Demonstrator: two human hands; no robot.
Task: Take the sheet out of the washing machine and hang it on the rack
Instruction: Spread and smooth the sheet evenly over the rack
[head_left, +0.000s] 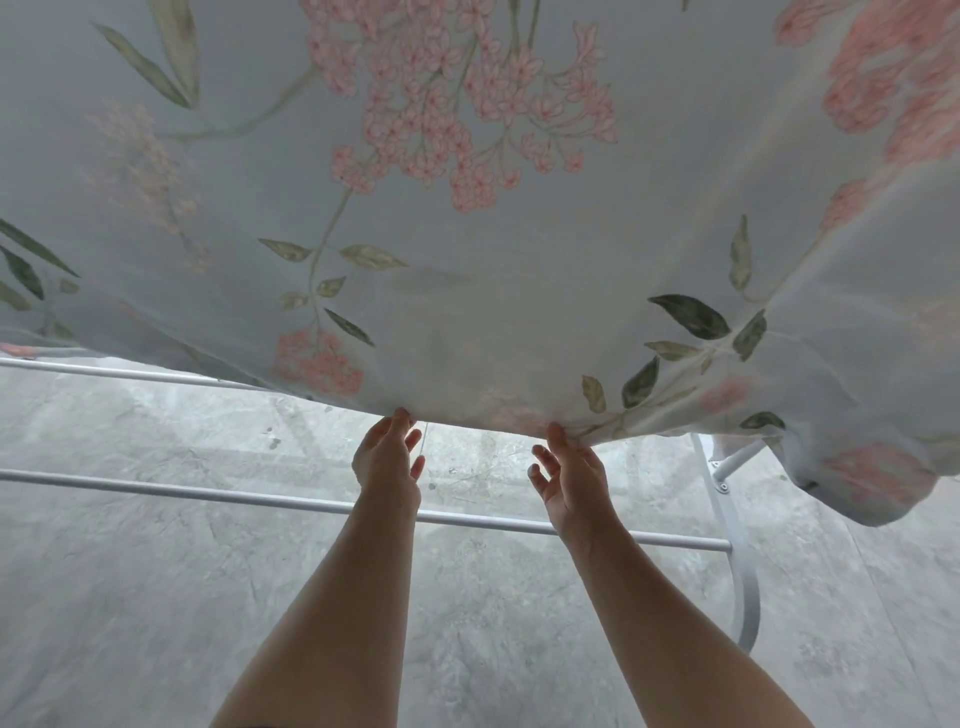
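A pale blue sheet (467, 249) printed with pink flowers and green leaves fills the upper two thirds of the view, spread out and billowing over the white metal rack (260, 500). My left hand (387, 460) pinches the sheet's near hem with thumb and forefinger, the other fingers loose. My right hand (569, 475) pinches the same hem a short way to the right. Both arms reach forward over the rack's nearest rail. The sheet's right corner droops past the rack's curved end frame (748, 587).
A second rail (130, 375) runs just under the sheet's left edge. Below the rack lies a grey marbled stone floor (156, 597). The washing machine is out of view.
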